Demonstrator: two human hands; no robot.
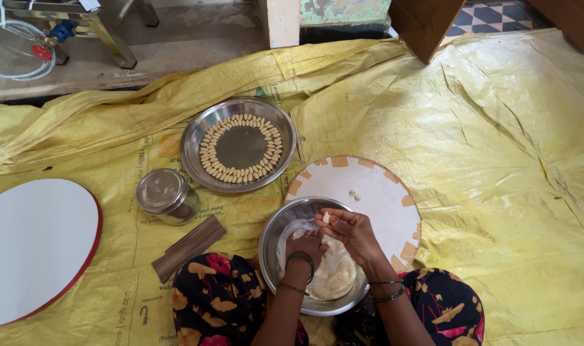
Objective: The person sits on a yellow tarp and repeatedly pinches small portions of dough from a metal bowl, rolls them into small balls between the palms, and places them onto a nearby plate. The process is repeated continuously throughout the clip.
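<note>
**Pinching dough into small pieces on the floor**

The person sat on a yellow sheet point(497, 160) spread over the floor, with a steel bowl point(276, 230) between the knees. In it lay a mound of pale dough point(335, 275), partly wrapped in clear plastic. The left hand point(307, 247) rested down in the bowl, fingers closed on the dough and plastic. The right hand point(351, 229) hovered just above the bowl's rim, its fingertips pinched together on a small dough piece point(326, 218).

It looked like the shaping step: a bit had been pulled off and was being formed. Two finished pieces point(353, 193) lay on the round white board point(375, 205) just beyond the bowl, and many more ringed the steel plate point(196, 144) farther off. The next move, I judged, called for a light release onto the board without squashing the piece.

A lidded steel tin point(166, 194) and a wooden stick point(188, 248) lay to the left.
</note>
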